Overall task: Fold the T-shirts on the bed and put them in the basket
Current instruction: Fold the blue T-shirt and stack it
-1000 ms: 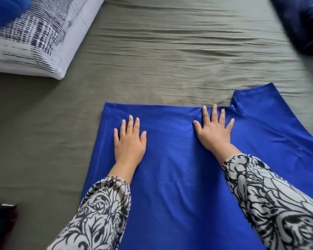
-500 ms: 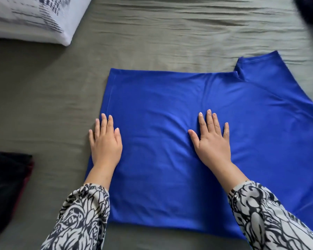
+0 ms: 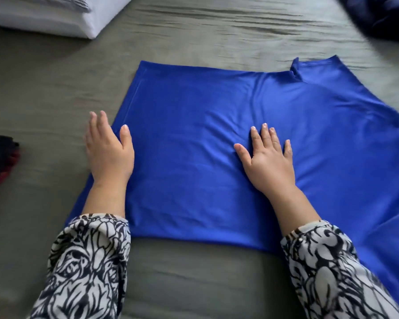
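The blue T-shirt [image 3: 217,146] lies flat on the bed [image 3: 194,35], spread over the grey-green sheet toward the near edge. Its left portion forms a smooth rectangular panel; one sleeve [image 3: 318,70] projects on the far side, and the remaining fabric extends to the right, out of view.

The left hand [image 3: 108,153] lies at the left edge of the T-shirt. Its fingers [image 3: 97,125] are straight and extend past the fabric edge over the sheet, while the thumb rests on the blue fabric. The hand grips nothing.

The right hand [image 3: 268,162] lies palm-down on the middle of the T-shirt, fingers straight and slightly spread, pressing the fabric flat. Shallow creases run away from the fingertips toward the far side.

Both forearms carry black-and-white patterned sleeves [image 3: 85,268].

A white pillow [image 3: 62,21] occupies the far left corner of the bed. A dark navy item [image 3: 382,17] lies at the far right corner. A dark folded item [image 3: 0,162] with a red edge lies at the left edge.
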